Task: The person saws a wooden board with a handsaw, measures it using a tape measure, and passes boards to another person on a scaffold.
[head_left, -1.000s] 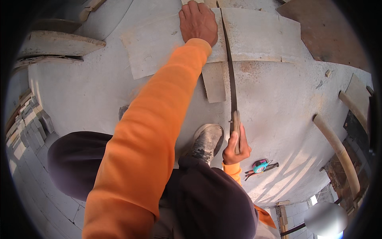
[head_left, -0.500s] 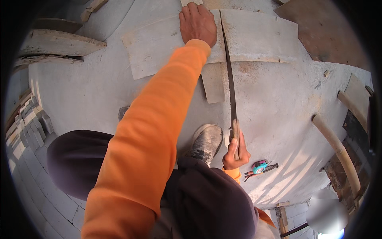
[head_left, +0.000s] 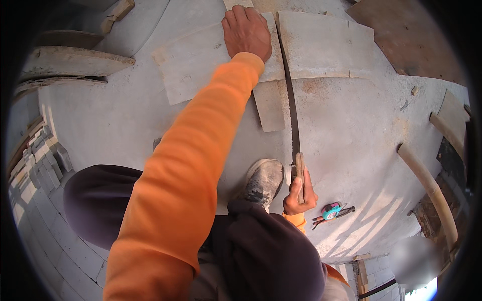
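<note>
My left hand (head_left: 247, 32) presses down on a pale, thin wooden board (head_left: 193, 67), its fingers curled over the far edge beside a small wood strip (head_left: 238, 4). In my right hand (head_left: 300, 195) is the wooden handle of a handsaw. The long, dark saw blade (head_left: 294, 120) points away from me, its teeth facing left. It lies along the narrow gap between the left board and another pale board (head_left: 326, 47) on the right. Under the left board's near edge, a smaller wood piece (head_left: 271, 108) sticks out.
A turquoise tape measure (head_left: 331, 211) lies right of my right hand with a dark, red-handled tool. My shoe (head_left: 263, 181) is left of the saw. Planks (head_left: 75, 57) lie far left, a brown sheet (head_left: 406, 37) far right, and round poles (head_left: 429, 188) at right.
The view has shifted slightly. My left hand still presses on the board and my right hand keeps its hold on the saw, with little visible movement of the blade.
</note>
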Demonstrator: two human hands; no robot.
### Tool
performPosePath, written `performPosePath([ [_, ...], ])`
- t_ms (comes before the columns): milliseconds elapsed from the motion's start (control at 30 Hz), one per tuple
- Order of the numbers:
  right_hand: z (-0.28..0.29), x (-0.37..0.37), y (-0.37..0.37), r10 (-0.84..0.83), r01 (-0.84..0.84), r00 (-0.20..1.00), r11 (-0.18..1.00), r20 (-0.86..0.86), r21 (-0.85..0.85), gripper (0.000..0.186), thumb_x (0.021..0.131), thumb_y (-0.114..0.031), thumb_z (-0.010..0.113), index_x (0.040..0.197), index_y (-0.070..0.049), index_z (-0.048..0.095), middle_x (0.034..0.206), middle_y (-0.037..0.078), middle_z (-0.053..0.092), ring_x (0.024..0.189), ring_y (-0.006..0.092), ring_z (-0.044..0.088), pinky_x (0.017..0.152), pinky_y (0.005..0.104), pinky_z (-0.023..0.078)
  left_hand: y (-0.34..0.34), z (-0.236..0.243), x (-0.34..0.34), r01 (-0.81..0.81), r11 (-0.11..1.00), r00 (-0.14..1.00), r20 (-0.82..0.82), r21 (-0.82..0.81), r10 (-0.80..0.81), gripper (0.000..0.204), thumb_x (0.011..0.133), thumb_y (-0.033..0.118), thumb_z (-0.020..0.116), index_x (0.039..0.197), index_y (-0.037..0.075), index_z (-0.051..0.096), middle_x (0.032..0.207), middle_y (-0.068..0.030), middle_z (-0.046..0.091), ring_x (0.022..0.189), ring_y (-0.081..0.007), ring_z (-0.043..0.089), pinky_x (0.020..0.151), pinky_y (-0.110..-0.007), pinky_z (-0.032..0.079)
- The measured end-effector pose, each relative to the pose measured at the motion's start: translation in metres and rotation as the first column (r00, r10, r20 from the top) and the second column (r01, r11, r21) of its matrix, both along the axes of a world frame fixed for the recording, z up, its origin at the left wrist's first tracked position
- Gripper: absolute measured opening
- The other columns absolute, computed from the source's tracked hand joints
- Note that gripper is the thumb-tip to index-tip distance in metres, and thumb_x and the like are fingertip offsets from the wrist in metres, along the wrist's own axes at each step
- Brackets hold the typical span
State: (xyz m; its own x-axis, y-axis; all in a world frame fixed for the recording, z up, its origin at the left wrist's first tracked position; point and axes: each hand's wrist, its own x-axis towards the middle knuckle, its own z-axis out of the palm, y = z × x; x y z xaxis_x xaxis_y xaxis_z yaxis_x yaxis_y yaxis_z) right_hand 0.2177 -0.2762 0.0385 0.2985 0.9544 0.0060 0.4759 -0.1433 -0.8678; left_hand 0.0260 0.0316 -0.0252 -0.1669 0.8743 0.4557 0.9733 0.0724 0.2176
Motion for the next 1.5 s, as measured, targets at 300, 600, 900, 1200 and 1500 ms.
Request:
performPosePath([
  [300, -0.018, -0.002, 0.016, 0.000, -0.002, 1.000, 0.997, 0.021, 0.079, 0.031, 0.090, -0.007, 0.069, 0.118, 0.007, 0.071, 0.085, 0.022, 0.075, 0.061, 0.0143, 0.069, 0.061, 0.0272, 0.053, 0.003, 0.002, -0.001, -0.020, 0.998, 1.000, -0.004, -0.066, 0.020, 0.014, 0.095, 0.012, 0.055, 0.094, 0.000, 0.061, 0.104, -0.0161, 0.054, 0.101, -0.0349, 0.050, 0.094, -0.044, 0.042],
  [600, -0.017, -0.016, 0.077, 0.001, -0.001, 1.000, 1.000, 0.008, -0.003, 0.033, 0.088, -0.005, 0.068, 0.117, 0.010, 0.070, 0.091, 0.023, 0.076, 0.068, 0.0211, 0.074, 0.066, 0.0278, 0.056, 0.002, 0.000, 0.005, -0.019, 0.990, 1.000, 0.003, -0.143, 0.020, 0.018, 0.098, 0.016, 0.053, 0.100, 0.001, 0.062, 0.107, -0.0167, 0.054, 0.103, -0.0347, 0.050, 0.096, -0.046, 0.040],
  [900, 0.026, 0.030, -0.010, -0.107, 0.089, 0.992, 0.967, 0.063, 0.238, 0.038, 0.094, -0.017, 0.065, 0.113, 0.016, 0.067, 0.074, 0.020, 0.072, 0.058, 0.0210, 0.068, 0.057, 0.0303, 0.053, 0.001, 0.010, -0.001, -0.019, 0.986, 0.997, 0.067, -0.166, 0.031, 0.022, 0.102, 0.019, 0.049, 0.105, 0.002, 0.063, 0.111, -0.0173, 0.054, 0.106, -0.0355, 0.049, 0.099, -0.046, 0.038],
  [1200, 0.019, 0.063, -0.082, -0.439, 0.387, 0.805, 0.898, 0.398, 0.208, 0.041, 0.099, -0.008, 0.059, 0.135, 0.011, 0.055, 0.092, 0.019, 0.065, 0.072, 0.0302, 0.060, 0.068, 0.0392, 0.051, 0.001, 0.053, -0.024, 0.095, 0.926, 0.965, 0.264, -0.365, 0.005, 0.038, 0.107, 0.030, 0.040, 0.100, 0.000, 0.062, 0.098, -0.0218, 0.063, 0.100, -0.0389, 0.057, 0.095, -0.049, 0.041],
  [1500, 0.016, 0.044, -0.059, -0.424, 0.416, 0.705, 0.896, 0.568, 0.153, 0.044, 0.096, -0.002, 0.058, 0.139, 0.002, 0.055, 0.094, 0.018, 0.061, 0.079, 0.0349, 0.059, 0.072, 0.0421, 0.050, 0.034, 0.068, -0.078, 0.173, 0.903, 0.985, 0.053, -0.394, -0.165, 0.036, 0.103, 0.030, 0.046, 0.107, -0.001, 0.065, 0.115, -0.0220, 0.067, 0.108, -0.0401, 0.059, 0.093, -0.049, 0.046],
])
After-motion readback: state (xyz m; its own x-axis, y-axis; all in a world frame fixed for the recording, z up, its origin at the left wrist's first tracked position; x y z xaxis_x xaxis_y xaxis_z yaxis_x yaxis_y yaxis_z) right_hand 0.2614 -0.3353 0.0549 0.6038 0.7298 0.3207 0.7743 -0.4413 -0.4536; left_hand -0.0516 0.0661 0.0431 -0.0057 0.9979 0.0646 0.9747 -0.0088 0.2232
